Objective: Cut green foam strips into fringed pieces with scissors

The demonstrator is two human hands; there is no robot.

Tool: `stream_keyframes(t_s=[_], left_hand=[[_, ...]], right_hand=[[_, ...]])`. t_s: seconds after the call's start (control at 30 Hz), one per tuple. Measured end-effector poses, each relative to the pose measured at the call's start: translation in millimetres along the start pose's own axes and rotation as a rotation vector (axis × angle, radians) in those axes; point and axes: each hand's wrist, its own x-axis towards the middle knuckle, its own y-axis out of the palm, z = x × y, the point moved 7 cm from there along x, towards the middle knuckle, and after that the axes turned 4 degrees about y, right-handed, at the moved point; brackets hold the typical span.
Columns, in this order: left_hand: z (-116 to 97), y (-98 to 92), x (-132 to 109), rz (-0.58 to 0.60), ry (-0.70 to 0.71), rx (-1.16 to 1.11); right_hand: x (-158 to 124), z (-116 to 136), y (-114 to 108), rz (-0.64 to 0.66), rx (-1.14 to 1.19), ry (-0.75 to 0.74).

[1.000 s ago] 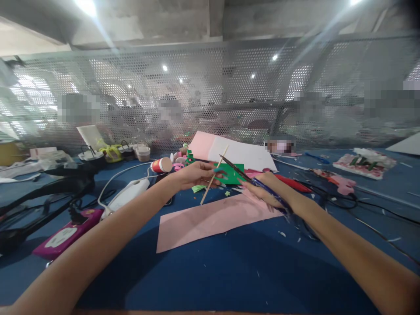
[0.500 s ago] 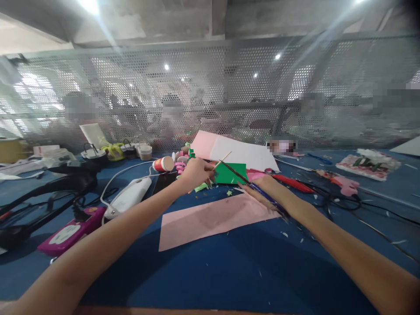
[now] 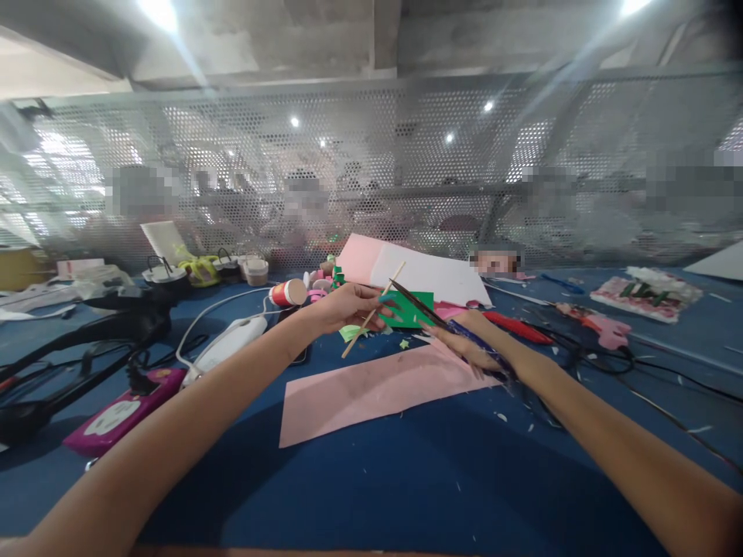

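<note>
Between the fingers of my left hand [image 3: 351, 307] is a thin wooden stick [image 3: 358, 340], slanting up to the right, with a small teal piece [image 3: 387, 298] beside the fingertips. My right hand [image 3: 464, 346] is closed around scissors [image 3: 419, 303] with dark blades and blue handles, the blades pointing up and left toward my left fingers. Behind them lies a green sheet [image 3: 422, 308]. A long pink strip [image 3: 360, 396] lies flat in front of my hands, its right end near my right hand.
Pink and white sheets [image 3: 433, 272] lie behind the hands. Left are a red and white cup [image 3: 289, 293], a white power bank [image 3: 235, 340] and a magenta box [image 3: 124, 414]. A red tool [image 3: 519, 328], cables and a foam piece [image 3: 644, 300] lie right.
My left hand has opened out a little, and the stick now shows on both sides of its fingers, reaching lower left. The scissors stay in my right hand, nearly in place.
</note>
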Motion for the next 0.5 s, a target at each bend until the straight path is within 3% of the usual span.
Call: stream_keyframes(t_s=[0.13, 0.23, 0.33, 0.43, 0.5], left_hand=[[-2.9, -9.0, 0.1, -0.097, 0.035, 0.299], [-14.5, -7.6, -5.1, -0.233, 0.138, 0.709], [-34.4, 5.3, -17.1, -0.444, 0.283, 1.203], [-40.0, 13.6, -21.2, -0.494, 0.301, 1.299], [-37.0, 12.1, -17.0, -0.409, 0.306, 1.138]], right_hand=[[0.4, 2.8, 4.2, -0.009, -0.014, -0.036], [-0.2, 3.1, 12.0, -0.005, -0.053, 0.003], [-1.7, 3.6, 17.1, -0.016, -0.074, 0.050], [-2.9, 5.2, 16.0, -0.040, -0.061, 0.031], [-2.7, 2.0, 13.8, -0.029, -0.075, 0.038]])
